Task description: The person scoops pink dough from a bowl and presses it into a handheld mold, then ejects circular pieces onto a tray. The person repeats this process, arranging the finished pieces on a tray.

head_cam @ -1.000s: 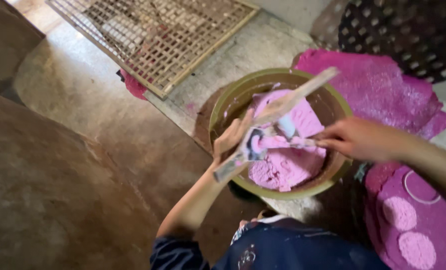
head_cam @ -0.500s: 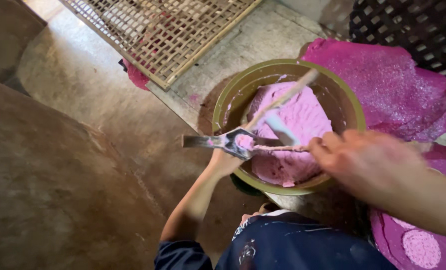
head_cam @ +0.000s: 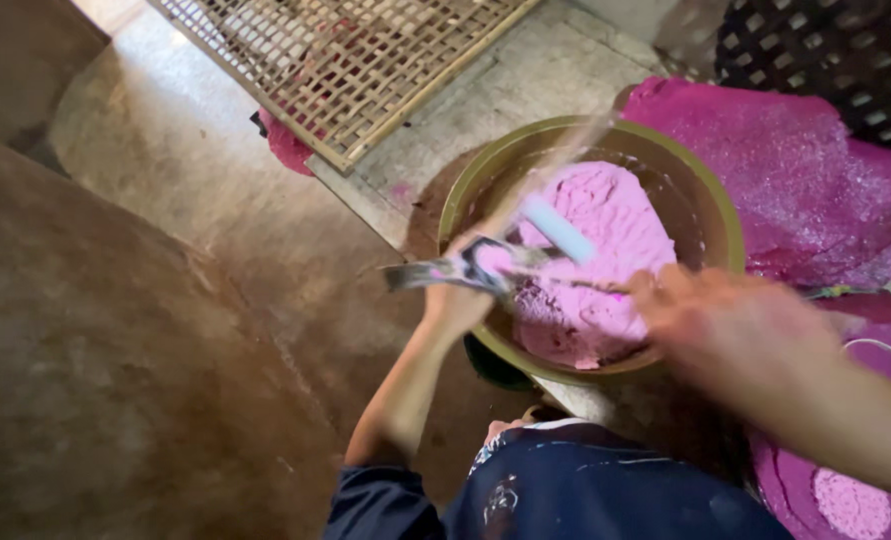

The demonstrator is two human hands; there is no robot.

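Note:
A round olive-rimmed bowl (head_cam: pixel 710 205) holds a mound of pink paste (head_cam: pixel 605 260). My left hand (head_cam: pixel 455 305) is at the bowl's near-left rim, closed on a flat metal tool (head_cam: pixel 440 270) smeared with pink, its blade pointing left. My right hand (head_cam: pixel 735 325) is blurred over the bowl's right side. Its fingers are curled on a thin stick (head_cam: pixel 585 285) that reaches toward the metal tool. A long wooden stick (head_cam: pixel 565 160) leans across the bowl, with a pale blue piece (head_cam: pixel 558 228) lying on the paste.
A woven bamboo tray (head_cam: pixel 345 60) lies at the top, with a pink scrap (head_cam: pixel 287 148) under its edge. Pink sheets (head_cam: pixel 805 180) cover the right side, and a round cut-out and a metal ring (head_cam: pixel 880 350) lie at lower right. Concrete floor (head_cam: pixel 165 250) spreads to the left. My dark blue clothing (head_cam: pixel 585 490) is below.
My left hand has turned the metal tool from tilted to flat, with the blade pointing left. My right hand has drawn back toward me and to the right. The view has shifted.

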